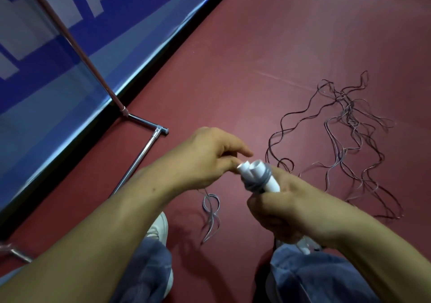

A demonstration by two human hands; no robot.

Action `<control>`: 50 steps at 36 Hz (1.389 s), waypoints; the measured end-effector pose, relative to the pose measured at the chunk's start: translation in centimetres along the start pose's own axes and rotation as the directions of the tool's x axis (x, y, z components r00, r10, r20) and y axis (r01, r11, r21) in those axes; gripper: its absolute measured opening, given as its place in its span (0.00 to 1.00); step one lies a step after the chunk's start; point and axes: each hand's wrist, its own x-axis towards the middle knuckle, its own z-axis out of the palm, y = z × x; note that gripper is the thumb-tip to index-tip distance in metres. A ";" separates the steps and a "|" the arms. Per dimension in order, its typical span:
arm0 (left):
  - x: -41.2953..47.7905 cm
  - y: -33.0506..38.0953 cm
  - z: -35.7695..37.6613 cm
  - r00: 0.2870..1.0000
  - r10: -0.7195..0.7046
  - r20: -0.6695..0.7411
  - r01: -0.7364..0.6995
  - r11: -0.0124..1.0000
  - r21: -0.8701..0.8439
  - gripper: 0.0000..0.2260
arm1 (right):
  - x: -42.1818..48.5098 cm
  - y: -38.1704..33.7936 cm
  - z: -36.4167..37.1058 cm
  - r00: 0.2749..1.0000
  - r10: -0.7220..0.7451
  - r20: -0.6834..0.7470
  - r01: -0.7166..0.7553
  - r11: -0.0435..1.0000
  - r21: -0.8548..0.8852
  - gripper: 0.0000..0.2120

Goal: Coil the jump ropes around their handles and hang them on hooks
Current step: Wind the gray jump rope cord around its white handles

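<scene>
Above the middle of the red floor [233,69], the right hand [286,207] is gripping a pair of white handles [254,174] side by side. They are smooth plastic tubes, with a tight band of grey cord [256,183] already wound round them. The left hand [210,155] is pinching that cord just beside the handle tips, and a slack loop [211,209] is dangling below. This coil is looking nearly finished but not yet hung. Toward the floor's right edge, loose ropes [349,134], thin, wiry and kinked, are lying tangled and unwound. A chrome tube rack [140,155] is standing near the left edge; no hook is showing.
</scene>
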 end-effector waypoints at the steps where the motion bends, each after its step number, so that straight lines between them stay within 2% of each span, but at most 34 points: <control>1: -0.1 0.0 0.0 0.995 0.083 0.054 -0.087 0.992 0.086 0.09 | 0.1 0.1 0.1 1.000 -0.008 -0.021 0.003 0.978 -0.207 0.16; 2: -0.2 0.2 0.1 0.983 0.137 0.123 -0.158 0.971 0.180 0.08 | 0.1 0.4 0.3 0.998 -0.040 -0.043 0.016 0.891 -0.454 0.16; 3: -0.3 0.3 0.4 0.970 0.145 0.198 -0.196 0.941 0.274 0.06 | 0.3 0.7 0.5 0.998 -0.062 -0.031 0.027 0.760 -0.649 0.15; 4: -0.5 0.3 0.8 0.957 0.135 0.258 -0.222 0.912 0.344 0.04 | 0.4 1.0 0.9 0.998 -0.062 -0.007 0.035 0.651 -0.758 0.15; 5: -0.6 0.2 1.1 0.945 0.126 0.301 -0.241 0.890 0.387 0.03 | 0.4 1.5 1.3 0.998 -0.058 0.016 0.047 0.588 -0.808 0.15; 8: -0.7 0.1 1.9 0.928 0.080 0.363 -0.249 0.860 0.446 0.03 | 0.9 2.9 2.3 0.998 -0.064 0.024 0.052 0.481 -0.875 0.11; 14: -0.6 0.5 2.4 0.943 -0.012 0.331 -0.145 0.883 0.446 0.05 | 2.4 4.4 2.4 0.987 -0.127 -0.099 -0.050 0.343 -0.938 0.12; 18: -0.9 1.3 2.6 0.965 -0.028 0.260 -0.100 0.878 0.468 0.05 | 3.1 4.5 1.4 0.971 -0.154 -0.183 -0.115 0.366 -0.924 0.11; 21: -1.2 1.3 2.2 0.976 -0.027 0.215 -0.064 0.912 0.406 0.06 | 3.3 4.4 1.0 0.954 -0.184 -0.236 -0.157 0.363 -0.919 0.09; 23: -1.4 1.3 2.0 0.977 -0.027 0.210 -0.053 0.929 0.367 0.09 | 3.2 4.3 1.0 0.946 -0.188 -0.264 -0.182 0.364 -0.913 0.07; 27: -1.6 1.7 2.2 0.973 -0.038 0.229 -0.058 0.916 0.397 0.05 | 3.4 4.5 1.0 0.937 -0.188 -0.293 -0.213 0.356 -0.910 0.05; 32: -2.1 1.9 2.4 0.987 -0.003 0.160 -0.067 0.901 0.428 0.05 | 3.8 4.6 0.0 0.924 -0.189 -0.332 -0.226 0.429 -0.874 0.03; 36: -2.6 2.2 2.9 0.995 0.053 0.086 -0.085 0.899 0.429 0.08 | 3.8 4.4 -0.6 0.909 -0.211 -0.359 -0.219 0.489 -0.844 0.13; 39: -2.7 2.4 3.3 0.994 0.108 0.026 -0.110 0.907 0.406 0.08 | 3.7 4.2 -0.7 0.882 -0.268 -0.388 -0.206 0.521 -0.828 0.05; 40: -2.8 2.5 3.5 0.993 0.119 0.014 -0.114 0.907 0.405 0.09 | 3.7 4.1 -0.7 0.876 -0.278 -0.395 -0.203 0.530 -0.823 0.06; 43: -3.2 2.9 4.6 0.988 0.143 -0.054 -0.111 0.912 0.395 0.13 | 3.4 3.7 -0.8 0.855 -0.254 -0.452 -0.224 0.605 -0.764 0.18; 46: -3.2 3.0 5.3 0.969 0.172 -0.178 -0.098 0.927 0.363 0.17 | 3.4 3.7 -0.9 0.836 -0.261 -0.484 -0.232 0.630 -0.741 0.21; 48: -3.2 3.3 5.4 0.955 0.157 -0.251 -0.069 0.943 0.326 0.19 | 3.2 3.4 -1.0 0.821 -0.264 -0.506 -0.245 0.639 -0.730 0.22; 50: -3.3 4.0 5.2 0.947 0.061 -0.316 0.006 0.978 0.207 0.20 | 2.9 2.9 -1.0 0.816 -0.245 -0.523 -0.274 0.634 -0.724 0.21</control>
